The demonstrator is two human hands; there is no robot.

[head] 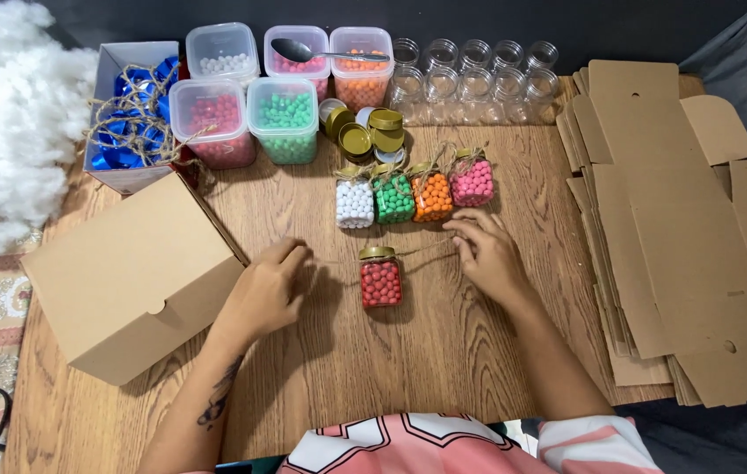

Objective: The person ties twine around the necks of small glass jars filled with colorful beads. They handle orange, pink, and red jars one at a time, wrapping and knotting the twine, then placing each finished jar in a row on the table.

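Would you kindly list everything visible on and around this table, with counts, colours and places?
Table: one, brown wood, under everything.
Red bead jar: one, gold lid, lying between the hands.
Filled jars: four, white, green, orange, pink beads, row behind the red one.
Twine: thin tan strand, running from the red jar's neck to the right hand.
Bead tubs: five, clear, far left-centre.
Spoon: one, metal, across the back tubs.
Empty jars: about ten, clear, far edge.
Gold lids: several, piled beside the tubs.
Closed box: one, tan cardboard, left.
Flat boxes: a stack, tan, right.
Ribbon box: one, blue ribbon and twine, far left.
Stuffing: white heap, far left.
Left hand: on the table.
Right hand: fingers on the twine.
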